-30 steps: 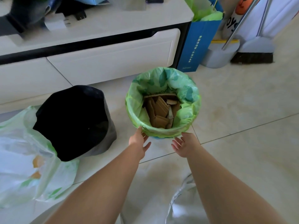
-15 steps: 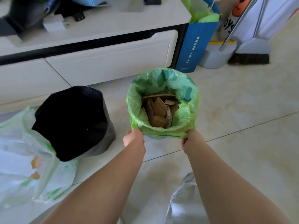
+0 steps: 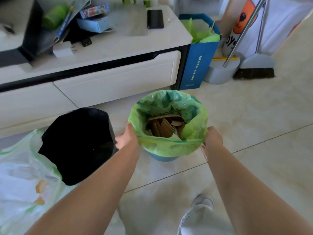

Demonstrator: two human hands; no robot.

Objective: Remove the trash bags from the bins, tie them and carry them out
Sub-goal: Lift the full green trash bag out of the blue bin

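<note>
My left hand (image 3: 127, 139) and right hand (image 3: 213, 139) grip the green bag's (image 3: 171, 146) rim on opposite sides; I should lift evenly off the blue bin (image 3: 163, 157).

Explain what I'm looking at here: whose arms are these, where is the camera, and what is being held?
No machine here: a person wears one camera on the head, looking down at their own bare arms. The left hand and right hand grip opposite sides of the green trash bag that lines a small blue bin on the tiled floor. Cardboard scraps lie inside the bag. To the left stand a black bin and a white printed bag. Behind are a white cabinet, a blue paper bag and a broom.
</note>
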